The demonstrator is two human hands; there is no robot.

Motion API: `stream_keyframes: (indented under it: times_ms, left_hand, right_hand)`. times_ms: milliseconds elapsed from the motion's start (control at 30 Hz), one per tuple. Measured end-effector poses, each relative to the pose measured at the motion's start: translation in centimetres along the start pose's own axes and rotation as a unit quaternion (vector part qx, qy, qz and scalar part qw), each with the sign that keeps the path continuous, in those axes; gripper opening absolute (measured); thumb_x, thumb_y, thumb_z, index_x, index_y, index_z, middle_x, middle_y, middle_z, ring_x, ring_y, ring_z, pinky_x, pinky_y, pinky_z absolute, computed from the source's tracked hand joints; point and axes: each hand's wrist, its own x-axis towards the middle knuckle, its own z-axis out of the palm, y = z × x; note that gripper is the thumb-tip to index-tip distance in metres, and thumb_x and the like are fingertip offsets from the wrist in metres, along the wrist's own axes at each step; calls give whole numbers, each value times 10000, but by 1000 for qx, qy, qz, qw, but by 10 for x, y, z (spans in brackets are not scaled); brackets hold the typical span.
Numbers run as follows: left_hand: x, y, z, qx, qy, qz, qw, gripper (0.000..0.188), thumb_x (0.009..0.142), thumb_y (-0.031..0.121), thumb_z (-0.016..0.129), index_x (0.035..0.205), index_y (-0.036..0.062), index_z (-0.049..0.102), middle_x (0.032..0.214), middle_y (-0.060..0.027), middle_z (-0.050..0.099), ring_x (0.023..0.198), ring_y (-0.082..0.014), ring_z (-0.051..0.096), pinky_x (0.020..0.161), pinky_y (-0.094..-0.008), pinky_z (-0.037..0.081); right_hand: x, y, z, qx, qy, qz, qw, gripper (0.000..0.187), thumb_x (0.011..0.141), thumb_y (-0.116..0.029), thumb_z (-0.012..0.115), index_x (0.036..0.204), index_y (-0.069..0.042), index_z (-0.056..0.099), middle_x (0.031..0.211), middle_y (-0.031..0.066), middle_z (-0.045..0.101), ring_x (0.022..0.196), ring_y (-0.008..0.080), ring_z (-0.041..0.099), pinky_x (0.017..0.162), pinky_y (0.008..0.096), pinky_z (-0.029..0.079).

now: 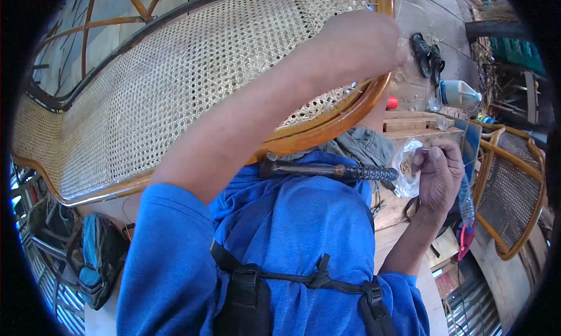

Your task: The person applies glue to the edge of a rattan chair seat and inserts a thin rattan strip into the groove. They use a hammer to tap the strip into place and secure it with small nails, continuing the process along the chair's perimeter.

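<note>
A cane-woven chair panel (175, 90) in a curved wooden frame (327, 131) leans across my lap. My left hand (362, 41) reaches up to the frame's top right rim. Its fingers curl over the edge out of sight, so what it grips is hidden. A hammer (327, 171) with a dark ribbed handle lies on my blue shirt just below the frame. My right hand (438, 172) hovers by a clear plastic bag (406, 172) to the right of the hammer's handle. Its fingertips pinch a small thin piece.
A second cane chair (511, 190) stands at the right. A pair of black sandals (426, 52), a plastic bottle (459, 93) and a red cap (391, 102) lie on the plank floor beyond. A red-handled tool (464, 239) sits lower right, a blue-black bag (96, 260) lower left.
</note>
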Motion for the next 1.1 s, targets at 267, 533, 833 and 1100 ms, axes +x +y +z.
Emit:
stream_keyframes:
  times_ms: [267,533,833,1100]
  left_hand:
    - [-7,-11,11,-5,-105,-54,993,272,760,297,592,791,40,674,711,-150,644,667,-315,629,617,-419,491]
    - [-14,-39,26,-237,-178,-8,955,201,742,187,612,822,5,642,664,-137,611,619,-224,589,593,-352,459]
    - [-20,-47,27,-201,-124,-4,972,163,763,171,620,831,24,639,663,-111,613,620,-205,585,590,-336,452]
    - [-20,-62,30,-291,-123,-19,948,182,744,189,646,800,17,626,628,-65,587,587,-143,531,564,-312,430]
  right_hand:
    - [21,-5,56,-79,-54,-1,995,93,831,-51,625,898,7,599,778,83,621,651,126,600,564,224,465]
    - [41,2,74,-185,-65,24,980,76,817,-47,642,876,-8,616,720,39,620,643,90,587,553,197,428]
    - [59,2,90,-290,-74,8,954,51,813,-16,618,865,-16,620,698,1,583,597,51,512,538,191,404]
    - [71,-1,105,-389,-139,-15,911,51,806,-2,598,855,-15,608,685,13,566,569,61,506,510,222,404]
